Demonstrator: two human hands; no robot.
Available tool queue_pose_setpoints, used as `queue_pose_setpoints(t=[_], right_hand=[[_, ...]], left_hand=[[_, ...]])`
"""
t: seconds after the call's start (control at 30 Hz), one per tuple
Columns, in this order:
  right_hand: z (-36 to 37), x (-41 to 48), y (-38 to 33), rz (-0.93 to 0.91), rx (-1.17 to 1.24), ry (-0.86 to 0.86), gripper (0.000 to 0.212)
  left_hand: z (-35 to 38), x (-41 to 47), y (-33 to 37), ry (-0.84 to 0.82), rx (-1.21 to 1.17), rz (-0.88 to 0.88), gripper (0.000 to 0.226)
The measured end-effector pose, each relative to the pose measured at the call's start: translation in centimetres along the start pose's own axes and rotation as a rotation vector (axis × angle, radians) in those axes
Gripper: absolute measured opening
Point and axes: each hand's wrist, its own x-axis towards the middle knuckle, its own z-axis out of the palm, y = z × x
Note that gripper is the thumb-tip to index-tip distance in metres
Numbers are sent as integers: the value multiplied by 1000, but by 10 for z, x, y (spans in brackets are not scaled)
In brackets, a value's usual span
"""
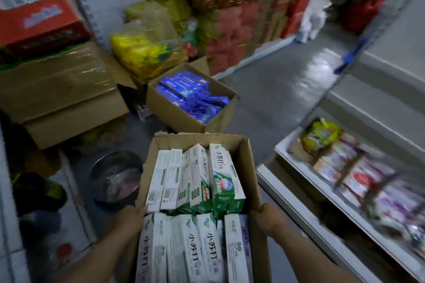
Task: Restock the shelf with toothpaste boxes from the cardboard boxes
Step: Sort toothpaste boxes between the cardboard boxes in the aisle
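Observation:
An open cardboard box (249, 167) full of white-and-green toothpaste boxes (200, 179) is held up in front of me. My left hand (130, 218) grips its left wall, thumb over the rim. My right hand (268, 216) grips the right wall the same way. Further back on the floor stands a second open cardboard box (174, 112) holding blue toothpaste boxes (190, 94).
A chest freezer (299, 204) with packaged goods runs along the right. Stacked brown cartons (57, 89) and a red carton (34, 7) stand at left. A metal bowl (115, 177) lies on the floor. Bagged goods (149, 39) pile up behind; grey floor (276, 89) opens between.

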Motion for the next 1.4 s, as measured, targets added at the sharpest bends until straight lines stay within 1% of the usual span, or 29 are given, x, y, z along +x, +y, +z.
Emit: queue_pose_setpoints(t=[0.1,0.2,0.3,0.4,0.5,0.57,0.7,0.8,0.93,1.03,1.13,1.23,1.4], right_hand=[[-4,-19,104,94,163,24,33],[-12,-51,203,167,279,66,34],[-26,-94,302,269,365,141,33],[-31,-138,400,410,472,193,34],[-28,-191,484,562,546,252,34],[-22,-228,532,646,631,314,30],[0,-304,615,837,803,423,31],[12,-357,668,963,979,515,24],[25,-416,743,1116,1121,580,23],[34,-449,804,1211,1161,618,20],[43,-481,862,1321,1200,648,26],[51,-514,911,1418,1246,681,26],[65,-577,976,1539,1339,734,23]], left_hand=[[55,-46,45,-20,93,138,36],[119,-96,86,-73,222,204,37],[193,-147,127,-115,342,307,44],[266,-208,170,-207,426,424,47],[339,-263,204,-342,500,558,44],[387,-301,224,-421,566,665,41],[476,-396,258,-530,713,885,38],[540,-467,276,-566,867,1074,41],[632,-565,286,-666,1012,1253,42],[713,-626,288,-770,1029,1337,39],[796,-685,285,-862,1096,1388,41],[859,-752,278,-944,1168,1445,36],[947,-893,269,-1028,1352,1634,39]])
